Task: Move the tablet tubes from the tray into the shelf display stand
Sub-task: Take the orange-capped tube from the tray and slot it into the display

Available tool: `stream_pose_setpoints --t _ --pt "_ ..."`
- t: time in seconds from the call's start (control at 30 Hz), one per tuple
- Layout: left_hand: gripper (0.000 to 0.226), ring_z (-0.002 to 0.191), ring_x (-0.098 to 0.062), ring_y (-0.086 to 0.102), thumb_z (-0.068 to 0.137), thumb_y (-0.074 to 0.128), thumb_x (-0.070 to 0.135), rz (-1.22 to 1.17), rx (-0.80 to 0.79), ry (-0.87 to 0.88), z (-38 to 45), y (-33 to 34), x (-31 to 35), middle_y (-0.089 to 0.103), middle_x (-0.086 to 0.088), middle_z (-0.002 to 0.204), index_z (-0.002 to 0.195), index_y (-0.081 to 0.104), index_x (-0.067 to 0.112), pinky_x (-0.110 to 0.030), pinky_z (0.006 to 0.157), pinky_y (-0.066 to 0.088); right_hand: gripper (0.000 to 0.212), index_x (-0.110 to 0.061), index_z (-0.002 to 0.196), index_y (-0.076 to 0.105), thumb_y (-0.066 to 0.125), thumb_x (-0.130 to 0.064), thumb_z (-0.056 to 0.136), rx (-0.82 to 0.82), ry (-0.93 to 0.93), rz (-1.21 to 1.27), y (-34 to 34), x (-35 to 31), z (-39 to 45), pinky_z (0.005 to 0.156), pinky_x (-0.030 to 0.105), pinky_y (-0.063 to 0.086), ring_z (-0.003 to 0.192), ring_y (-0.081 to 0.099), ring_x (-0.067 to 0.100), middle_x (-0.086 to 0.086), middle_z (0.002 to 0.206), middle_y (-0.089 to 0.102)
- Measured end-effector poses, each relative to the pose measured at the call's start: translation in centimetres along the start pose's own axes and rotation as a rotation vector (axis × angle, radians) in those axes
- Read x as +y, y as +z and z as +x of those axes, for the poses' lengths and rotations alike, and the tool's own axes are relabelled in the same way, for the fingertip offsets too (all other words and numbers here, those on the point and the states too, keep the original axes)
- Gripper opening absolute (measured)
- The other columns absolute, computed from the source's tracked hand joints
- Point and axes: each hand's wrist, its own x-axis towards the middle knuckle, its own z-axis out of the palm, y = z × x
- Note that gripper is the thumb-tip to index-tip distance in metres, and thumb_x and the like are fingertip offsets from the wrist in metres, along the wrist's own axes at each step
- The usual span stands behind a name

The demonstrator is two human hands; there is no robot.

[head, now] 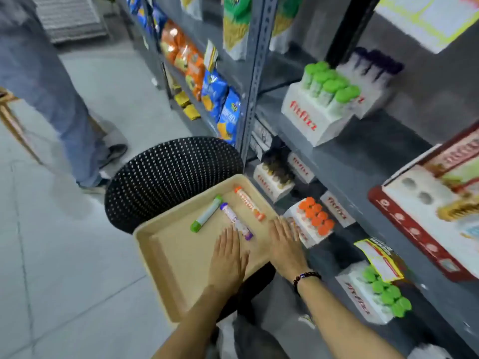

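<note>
A beige tray (166,260) rests on a black perforated stool (168,174). Three tablet tubes lie in it: a green-capped tube (206,213), a purple-capped tube (236,222) and an orange-capped tube (249,203). My left hand (228,257) lies flat and open on the tray floor, just below the purple tube. My right hand (285,242) rests flat on the tray's right rim, fingers apart, holding nothing. White display stands sit on the grey shelves: one with green-capped tubes (318,110), one with orange-capped tubes (311,221), another green one (375,296).
Snack bags (207,84) hang along the shelving to the left. A second person's legs in jeans (51,99) stand on the tiled floor at left. A red and white box (427,208) sits on the shelf at right. A purple-capped stand (373,73) is behind the green one.
</note>
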Motion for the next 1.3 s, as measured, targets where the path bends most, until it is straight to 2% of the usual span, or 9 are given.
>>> stream_pose_setpoints --t 0.1,0.17,0.3,0.43,0.67,0.97,1.1,1.2,1.3 --pt "0.063 0.121 -0.04 0.049 0.101 0.005 0.04 -0.053 -0.035 -0.16 0.4 2.3 0.9 0.051 -0.026 0.131 0.131 0.038 -0.005 -0.035 0.111 0.007 0.057 -0.002 0.123 0.054 0.025 -0.024 0.079 -0.068 -0.046 0.082 2.4 0.9 3.4 0.094 0.046 0.05 0.112 0.062 0.033 0.016 0.12 0.065" --pt "0.069 0.121 -0.041 0.05 0.101 0.004 0.039 -0.074 -0.119 -0.236 0.3 3.9 1.6 0.051 -0.028 0.131 0.128 0.047 -0.008 -0.04 0.112 0.018 0.055 -0.004 0.126 0.049 0.025 -0.028 0.082 -0.132 -0.039 0.145 3.7 1.0 5.9 0.092 0.044 0.051 0.11 0.061 0.035 0.018 0.121 0.063" --pt "0.072 0.12 -0.042 0.05 0.101 0.001 0.038 -0.105 -0.21 -0.315 0.1 6.1 1.9 0.05 -0.029 0.131 0.128 0.048 -0.01 -0.046 0.108 0.027 0.04 -0.009 0.121 0.044 0.055 -0.021 0.085 -0.21 -0.079 0.247 5.3 0.3 9.9 0.088 0.04 0.05 0.107 0.057 0.031 0.015 0.12 0.059" --pt "0.07 0.12 -0.042 0.05 0.101 0.004 0.039 -0.11 -0.2 -0.382 -0.3 7.2 1.6 0.051 -0.028 0.131 0.129 0.047 -0.009 -0.053 0.099 0.038 0.035 0.001 0.126 0.043 0.04 -0.008 0.093 -0.22 -0.072 0.273 5.8 -1.1 12.7 0.092 0.041 0.044 0.11 0.055 0.034 0.021 0.123 0.056" --pt "0.07 0.129 -0.038 0.041 0.099 0.005 0.043 -0.124 -0.246 -0.403 -0.3 7.6 1.5 0.044 -0.023 0.139 0.136 0.04 -0.004 -0.05 0.106 0.029 0.042 0.007 0.134 0.032 0.037 -0.004 0.094 -0.222 -0.017 0.252 7.8 -2.8 15.0 0.095 0.041 0.041 0.113 0.049 0.037 0.025 0.129 0.047" --pt "0.069 0.132 -0.036 0.037 0.098 0.005 0.043 -0.138 -0.264 -0.414 -0.4 7.5 1.4 0.041 -0.022 0.142 0.138 0.038 -0.003 -0.049 0.108 0.03 0.028 0.002 0.122 0.044 0.042 -0.005 0.095 -0.249 0.062 0.296 7.9 -4.6 16.8 0.088 0.04 0.046 0.109 0.052 0.035 0.021 0.127 0.044" --pt "0.064 0.133 -0.036 0.035 0.098 0.015 0.041 -0.135 -0.244 -0.392 -0.5 7.7 1.3 0.04 -0.022 0.143 0.139 0.036 -0.003 -0.049 0.108 0.031 0.033 0.002 0.126 0.039 0.044 -0.005 0.094 -0.272 0.055 0.406 7.7 -4.6 17.8 0.083 0.043 0.047 0.106 0.056 0.038 0.024 0.123 0.052" --pt "0.066 0.134 -0.036 0.034 0.098 0.01 0.042 -0.133 -0.238 -0.386 -0.6 7.7 1.2 0.038 -0.022 0.144 0.14 0.034 -0.003 -0.048 0.109 0.028 0.029 0.001 0.121 0.038 0.045 -0.004 0.093 -0.27 0.093 0.493 7.6 -4.9 18.4 0.074 0.042 0.049 0.097 0.06 0.039 0.025 0.112 0.061" --pt "0.067 0.134 -0.036 0.035 0.098 0.007 0.043 -0.132 -0.24 -0.388 -0.5 7.6 1.2 0.039 -0.022 0.144 0.139 0.035 -0.003 -0.048 0.109 0.026 0.03 0.0 0.119 0.038 0.048 -0.002 0.091 -0.292 0.101 0.528 7.3 -5.2 18.6 0.077 0.045 0.052 0.096 0.061 0.04 0.025 0.11 0.061"
